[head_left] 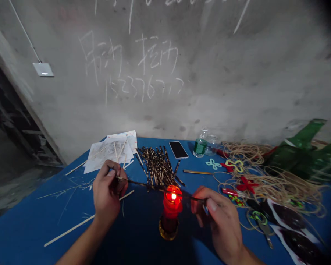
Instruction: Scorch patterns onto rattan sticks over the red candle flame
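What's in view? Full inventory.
Held stick: one, dark, at candle's top
Candle: one, red, lit, front centre
Dark sticks: many, behind candle
Pale sticks: several, left
Papers: two, whitish, back left
Phone: one, black, back
Pencil-like rod: one, yellowish, centre
Small bottle: one, clear-green, beside phone
Glass jar: one, clear, by bottle
Large bottles: two, green, far right
Twine: uncounted, tan, right
Flower shapes: two, greenish, yellow, by twine
Red star: one, by twine
Metal tool: one, grey, front right
Sheets: two, white, dark-patched, front right
Switch plate: one, white, wall
Table: one, blue, below
Wall: one, grey, chalked, behind
Left hand: one, stick's left
Right hand: one, stick's right
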A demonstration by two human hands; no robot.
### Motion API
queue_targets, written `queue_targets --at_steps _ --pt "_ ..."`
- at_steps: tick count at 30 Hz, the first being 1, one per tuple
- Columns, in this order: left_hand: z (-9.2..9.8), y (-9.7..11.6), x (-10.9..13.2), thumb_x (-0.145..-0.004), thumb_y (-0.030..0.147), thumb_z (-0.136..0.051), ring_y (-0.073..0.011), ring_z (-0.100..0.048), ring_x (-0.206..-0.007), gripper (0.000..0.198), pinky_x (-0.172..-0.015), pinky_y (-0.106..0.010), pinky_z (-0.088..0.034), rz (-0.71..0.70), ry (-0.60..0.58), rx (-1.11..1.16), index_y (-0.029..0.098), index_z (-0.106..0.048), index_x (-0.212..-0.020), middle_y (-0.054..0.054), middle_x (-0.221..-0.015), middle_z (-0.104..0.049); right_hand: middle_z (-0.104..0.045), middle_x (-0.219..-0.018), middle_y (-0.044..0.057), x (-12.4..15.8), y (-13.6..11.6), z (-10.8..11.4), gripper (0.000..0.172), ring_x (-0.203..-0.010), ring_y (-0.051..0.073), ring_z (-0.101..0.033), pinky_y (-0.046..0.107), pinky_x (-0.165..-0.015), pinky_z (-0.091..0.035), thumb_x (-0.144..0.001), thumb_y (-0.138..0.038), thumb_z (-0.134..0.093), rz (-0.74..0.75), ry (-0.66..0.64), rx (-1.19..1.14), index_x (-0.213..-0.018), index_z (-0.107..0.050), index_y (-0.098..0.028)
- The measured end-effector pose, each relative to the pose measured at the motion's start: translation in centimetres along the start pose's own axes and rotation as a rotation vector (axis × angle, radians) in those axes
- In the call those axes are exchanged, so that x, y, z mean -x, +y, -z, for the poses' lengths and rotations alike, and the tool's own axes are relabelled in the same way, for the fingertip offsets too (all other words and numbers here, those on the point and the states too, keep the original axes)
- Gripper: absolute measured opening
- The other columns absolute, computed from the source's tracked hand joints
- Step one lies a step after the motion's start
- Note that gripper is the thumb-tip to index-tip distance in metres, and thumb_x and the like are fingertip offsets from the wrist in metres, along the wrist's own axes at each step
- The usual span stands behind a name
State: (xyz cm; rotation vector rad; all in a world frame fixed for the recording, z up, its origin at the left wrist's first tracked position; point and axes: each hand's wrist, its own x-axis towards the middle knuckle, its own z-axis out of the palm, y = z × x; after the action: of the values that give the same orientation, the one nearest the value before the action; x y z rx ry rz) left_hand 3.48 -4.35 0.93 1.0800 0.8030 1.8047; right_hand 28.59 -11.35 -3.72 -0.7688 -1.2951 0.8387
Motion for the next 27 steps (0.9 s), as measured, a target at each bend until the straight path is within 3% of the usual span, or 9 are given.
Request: queue_targets --at_steps 6,10,14,20,27 --pt "0.5 -0.9 -0.3 -0.092 0.041 -0.066 -0.0098 -0.037 -0.042 0.023 -0.038 -0.018 -0.033 0.0 -0.033 -0.044 0.021 -0.058 -0.082 0.006 -0.052 -0.045 -0.063 -0.083 0.003 0.5 0.8 0.7 0.028 -0.063 0.016 -0.054 0.026 -0.05 -0.04 -0.109 -0.04 -0.052 0.116 -0.095 0.115 -0.101 -0.074 -0.024" --pt "0.6 -1.2 -0.3 -0.097 0.041 -0.063 -0.0103 -0.041 -0.043 0.019 -0.038 -0.017 -0.035 -0.006 -0.055 -0.062 0.022 -0.062 -0.095 0.006 -0.055 -0.051 -0.063 -0.086 0.003 0.3 0.6 0.6 0.027 -0.065 0.016 -0.056 0.026 -0.051 -0.04 -0.11 -0.042 -0.051 0.151 -0.114 0.158 -0.105 -0.072 -0.025" --pt "0.3 -1.0 -0.3 -0.095 0.041 -0.067 -0.0101 -0.041 -0.043 0.02 -0.037 -0.017 -0.034 -0.019 -0.067 -0.05 0.022 -0.06 -0.096 0.006 -0.054 -0.052 -0.062 -0.089 0.003 0.2 0.6 0.6 0.026 -0.066 0.016 -0.056 0.027 -0.053 -0.041 -0.11 -0.041 -0.051 0.138 -0.128 0.176 -0.107 -0.072 -0.026" --pt "0.2 -1.0 -0.6 -0.092 0.041 -0.07 -0.0093 -0.038 -0.042 0.022 -0.035 -0.016 -0.035 0.0 -0.018 -0.025 0.023 -0.058 -0.095 0.006 -0.055 -0.051 -0.062 -0.089 0.003 0.5 0.6 0.8 0.033 -0.062 0.015 -0.052 0.028 -0.053 -0.04 -0.111 -0.047 -0.046 0.149 -0.153 0.131 -0.109 -0.072 -0.026" --pt "-0.2 -0.5 -0.8 -0.086 0.042 -0.075 -0.0081 -0.046 -0.042 0.029 -0.036 -0.015 -0.039 0.02 0.081 -0.026 0.023 -0.056 -0.096 0.005 -0.065 -0.059 -0.062 -0.087 0.004 0.5 0.4 0.6 0.043 -0.063 0.017 -0.052 0.03 -0.054 -0.042 -0.109 -0.057 -0.043 0.164 -0.158 0.087 -0.104 -0.072 -0.025"
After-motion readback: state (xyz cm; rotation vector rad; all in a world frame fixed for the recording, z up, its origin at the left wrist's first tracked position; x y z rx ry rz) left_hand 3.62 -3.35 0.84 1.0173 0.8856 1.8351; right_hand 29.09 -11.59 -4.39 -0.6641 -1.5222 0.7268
